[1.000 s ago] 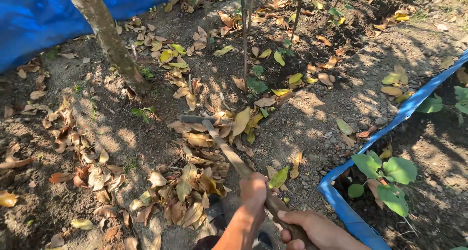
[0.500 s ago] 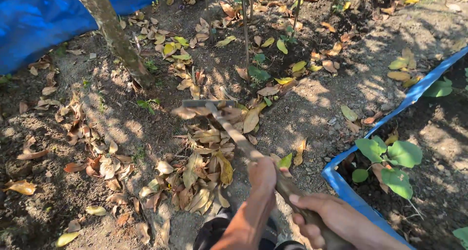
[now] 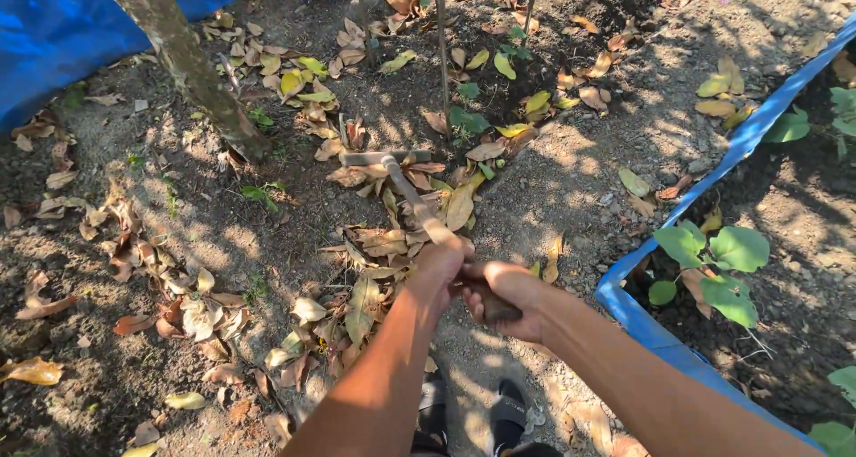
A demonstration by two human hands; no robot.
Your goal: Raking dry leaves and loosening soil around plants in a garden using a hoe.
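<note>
While both hands grip (left hand (image 3: 439, 263), right hand (image 3: 501, 289)), rake (image 3: 385, 159) among dry leaves (image 3: 379, 243)

Left of rake (image 3: 406, 194): open soil strewn with dry leaves (image 3: 374, 243), passable.
Far left: tree trunk (image 3: 183, 60) blocks.
Ahead: 2 thin stems (image 3: 441, 56) stand close beyond the rake head.
Right: blue edging (image 3: 704, 176) bars the way.

The left hand (image 3: 439, 263) and the right hand (image 3: 505, 295) gripped the wooden handle of a rake (image 3: 406, 194), its head lying among dry leaves (image 3: 379, 243) on bare soil, near a tree trunk (image 3: 183, 60) and a blue border (image 3: 713, 163).
</note>
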